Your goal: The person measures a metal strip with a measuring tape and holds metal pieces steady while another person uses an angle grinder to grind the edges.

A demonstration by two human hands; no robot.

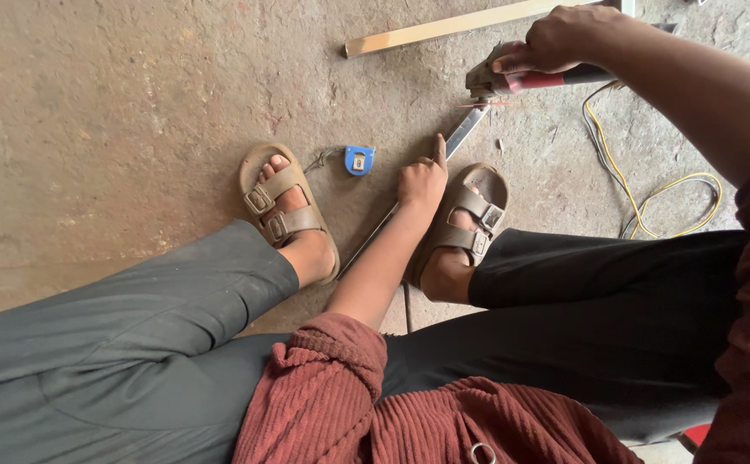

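1. Metal strip (pixel 465 131), long and thin, lies slantwise on the concrete floor (pixel 117 112), running from about 7 o'clock near the feet up toward 1 o'clock, where its far end meets the power tool.
2. Power tool (pixel 525 79), a grey handheld grinder with a red band on its body, sits at 1 o'clock, its front end right at the strip's upper end; a few faint sparks show there.
3. The right hand (pixel 555 39) is closed around the top of the power tool, fingers wrapped over it.
4. The left hand (pixel 422 180) rests near the centre, curled into a loose fist with the forefinger stretched out and pointing up along the strip, pressing on it or just beside it; I cannot tell which.
5. The right sandal (pixel 469 219) stands just at 3 o'clock of the left hand, touching or over the strip.
6. The left sandal (pixel 280 206) stands at 9 o'clock of that hand.
7. A small blue tape measure (pixel 359 160) lies between the two sandals.
8. A pale wooden slat (pixel 461 24) lies at 12 o'clock.
9. A yellow cable (pixel 650 193) loops at 3 o'clock.
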